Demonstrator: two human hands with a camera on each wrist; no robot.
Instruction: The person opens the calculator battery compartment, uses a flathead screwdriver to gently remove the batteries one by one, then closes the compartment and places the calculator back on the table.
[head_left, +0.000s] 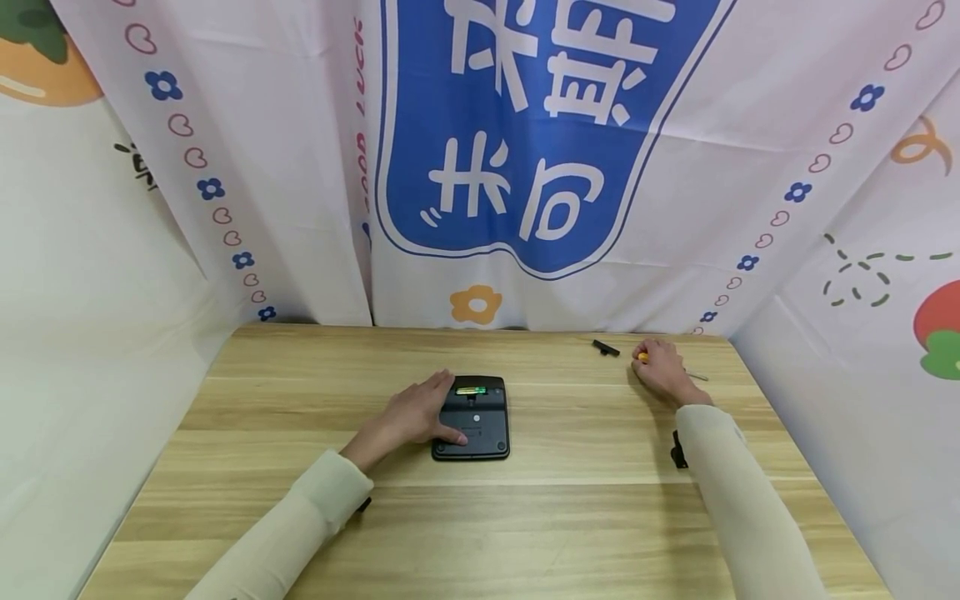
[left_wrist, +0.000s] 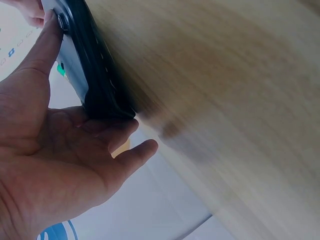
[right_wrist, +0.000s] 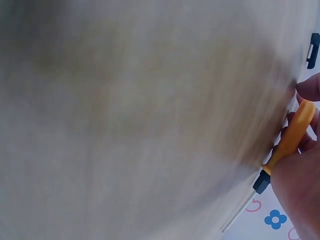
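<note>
Seemingly at a tool-handling step, the right hand (head_left: pixel 663 368) grasps the screwdriver (right_wrist: pixel 293 132) near the surface's (head_left: pixel 562 533) far right corner, the left hand (head_left: pixel 408 417) grips the black device (head_left: pixel 483 427) midway between side edges, and the next move likely calls for keeping it steady.

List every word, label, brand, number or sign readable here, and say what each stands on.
"未来可期": white, on the blue panel of the back curtain; its top is cut off.
"GOOD LUCK": red, sideways on the back curtain, beside the panel; a fold obscures the first letter.
Too small to read: print on the device; any on the battery.
Partly hidden, unreadable: black marks on the left curtain.
</note>
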